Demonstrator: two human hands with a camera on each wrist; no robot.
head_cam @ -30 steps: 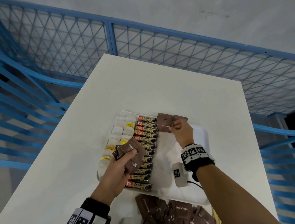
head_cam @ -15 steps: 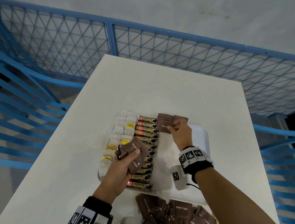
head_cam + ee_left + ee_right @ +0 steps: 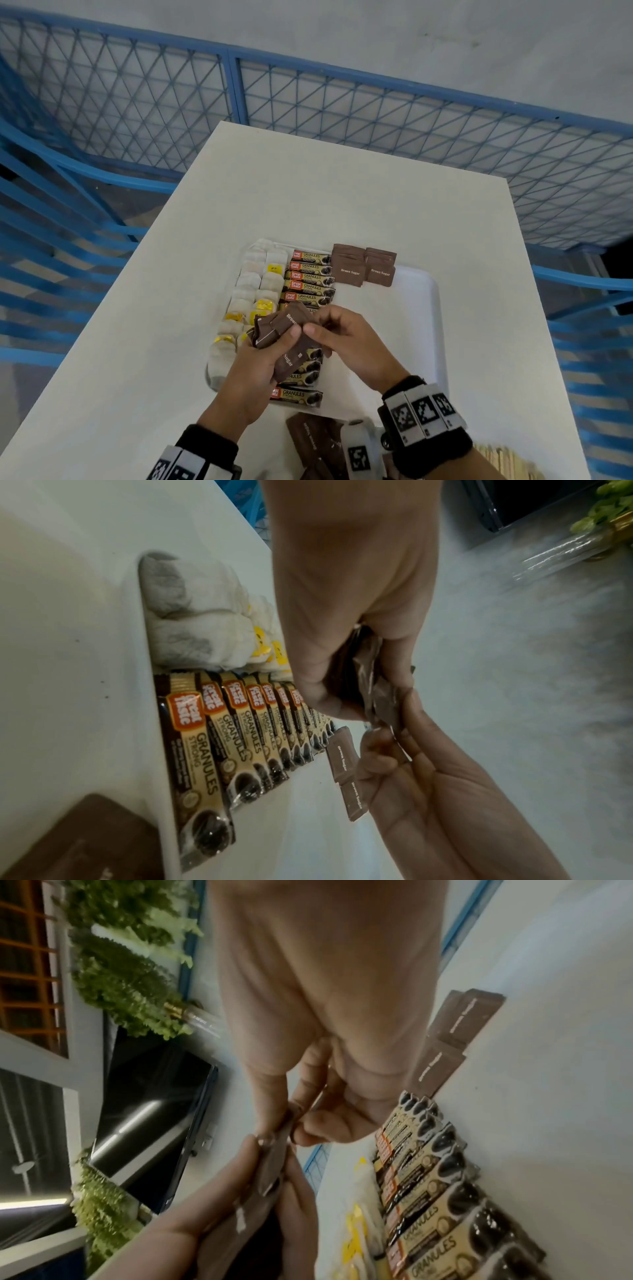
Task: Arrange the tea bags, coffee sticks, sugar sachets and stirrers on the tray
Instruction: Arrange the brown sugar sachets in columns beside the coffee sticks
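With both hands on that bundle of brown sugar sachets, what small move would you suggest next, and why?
Probably the right hand draws one sachet from the bundle gripped by the left hand and lays it below the two sachet piles at the tray's far end, where bare tray remains.

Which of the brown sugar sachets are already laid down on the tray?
The sugar sachets at the tray's far end, beside the coffee sticks. Others are gripped in the left hand or lie off the tray.

Bare right hand [image 3: 349,346], bare left hand [image 3: 260,370], black wristbands [image 3: 435,455] carrying white blocks with black square markers, small white marker box [image 3: 358,448] at six o'clock
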